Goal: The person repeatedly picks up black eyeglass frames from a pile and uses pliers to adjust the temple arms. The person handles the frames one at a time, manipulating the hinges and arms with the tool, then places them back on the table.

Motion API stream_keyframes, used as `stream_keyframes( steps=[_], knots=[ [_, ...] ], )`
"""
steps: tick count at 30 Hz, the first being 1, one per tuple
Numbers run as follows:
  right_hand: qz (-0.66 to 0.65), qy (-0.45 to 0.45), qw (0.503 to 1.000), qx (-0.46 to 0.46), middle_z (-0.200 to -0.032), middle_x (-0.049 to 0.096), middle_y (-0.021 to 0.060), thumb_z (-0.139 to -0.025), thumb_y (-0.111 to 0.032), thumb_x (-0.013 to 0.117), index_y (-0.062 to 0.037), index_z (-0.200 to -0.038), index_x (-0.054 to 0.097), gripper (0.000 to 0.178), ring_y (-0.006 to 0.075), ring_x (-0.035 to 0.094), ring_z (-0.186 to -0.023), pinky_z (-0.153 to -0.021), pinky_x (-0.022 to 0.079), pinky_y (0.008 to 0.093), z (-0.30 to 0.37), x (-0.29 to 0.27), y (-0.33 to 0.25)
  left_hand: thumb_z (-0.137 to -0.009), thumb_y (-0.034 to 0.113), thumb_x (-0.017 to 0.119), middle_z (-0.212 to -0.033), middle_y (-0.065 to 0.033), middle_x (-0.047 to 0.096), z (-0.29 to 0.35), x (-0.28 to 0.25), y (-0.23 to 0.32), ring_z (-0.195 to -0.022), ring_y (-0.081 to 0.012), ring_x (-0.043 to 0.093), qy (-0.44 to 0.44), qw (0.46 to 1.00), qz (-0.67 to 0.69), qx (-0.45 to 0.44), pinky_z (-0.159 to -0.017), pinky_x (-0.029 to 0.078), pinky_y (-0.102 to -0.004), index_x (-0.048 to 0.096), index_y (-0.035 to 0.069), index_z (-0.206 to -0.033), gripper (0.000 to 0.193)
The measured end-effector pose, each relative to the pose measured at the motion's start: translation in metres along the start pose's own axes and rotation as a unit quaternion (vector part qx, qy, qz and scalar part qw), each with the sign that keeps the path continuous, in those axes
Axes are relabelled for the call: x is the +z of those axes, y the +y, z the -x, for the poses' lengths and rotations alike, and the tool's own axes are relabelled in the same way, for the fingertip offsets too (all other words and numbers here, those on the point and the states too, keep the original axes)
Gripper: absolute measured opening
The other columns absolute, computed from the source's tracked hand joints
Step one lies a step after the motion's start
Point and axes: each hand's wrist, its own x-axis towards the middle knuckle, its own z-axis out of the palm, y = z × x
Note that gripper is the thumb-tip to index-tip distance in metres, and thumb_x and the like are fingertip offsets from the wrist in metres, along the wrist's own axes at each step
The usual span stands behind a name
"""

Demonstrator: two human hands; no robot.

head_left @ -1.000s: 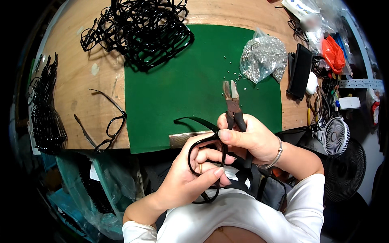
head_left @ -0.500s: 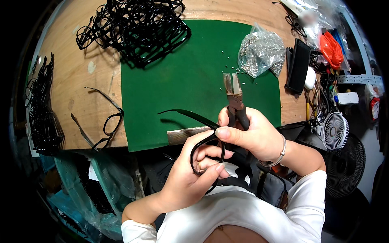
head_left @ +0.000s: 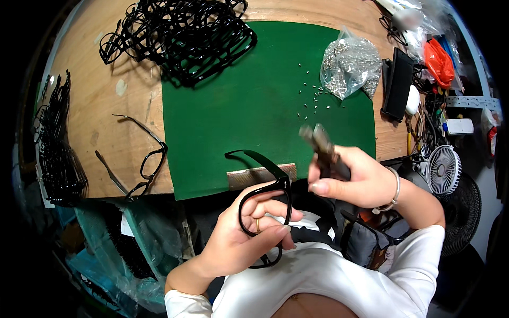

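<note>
My left hand (head_left: 249,233) grips a black glasses frame (head_left: 263,204) by its front, held over my lap just below the table's near edge; one temple arm sticks out over the green mat (head_left: 238,106). My right hand (head_left: 360,180) is closed around a pair of pliers (head_left: 322,148), whose blurred jaws point up and left, a short way to the right of the frame and apart from it.
A heap of black frames (head_left: 180,32) lies at the mat's far left corner. One finished pair of glasses (head_left: 140,159) rests on the wooden table (head_left: 95,95), with a row of temple arms (head_left: 55,143) at the left edge. A bag of small metal parts (head_left: 350,61), loose screws (head_left: 313,98) and a small fan (head_left: 442,169) sit to the right.
My right hand with the pliers has pulled away to the right from the frame. My left hand has turned the frame, and its temple arm now stands open.
</note>
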Motion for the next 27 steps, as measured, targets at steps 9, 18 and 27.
stream_keyframes(
  steps=[9,18,27],
  knots=[
    [0.167,-0.138,0.976,0.035,-0.070,0.056,0.0146,-0.085,-0.034,0.051,0.0005,-0.089,0.052,0.034,0.0251,0.056,-0.065,-0.058,0.043,0.0328,0.003,-0.002,-0.011,-0.079,-0.008,0.048,-0.100,-0.0129,0.057,0.000,-0.001,0.003,-0.074,-0.0147,0.061,-0.002,1.000,-0.013,-0.020,-0.060,0.045,-0.0208,0.037,-0.003,-0.119,0.041],
    [0.377,-0.018,0.926,-0.005,-0.064,0.057,0.0190,-0.078,-0.029,0.058,0.0037,-0.081,0.055,0.033,0.0344,0.058,-0.061,-0.057,0.047,0.0396,0.004,0.007,-0.007,-0.081,-0.008,0.046,-0.103,-0.0157,0.055,-0.002,0.010,-0.012,-0.072,-0.0155,0.060,0.037,0.998,-0.038,0.015,-0.062,0.046,-0.0225,0.033,-0.002,-0.121,0.042],
    [0.319,-0.046,0.946,0.035,-0.081,0.058,0.0225,-0.079,-0.026,0.055,0.0042,-0.091,0.053,0.033,0.0362,0.057,-0.081,-0.072,0.044,0.0408,-0.008,-0.026,0.005,-0.082,-0.004,0.048,-0.103,-0.0159,0.054,-0.003,0.011,0.005,-0.072,-0.0146,0.059,0.051,0.998,-0.025,-0.004,-0.065,0.047,-0.0235,0.033,-0.004,-0.121,0.042]
  ],
)
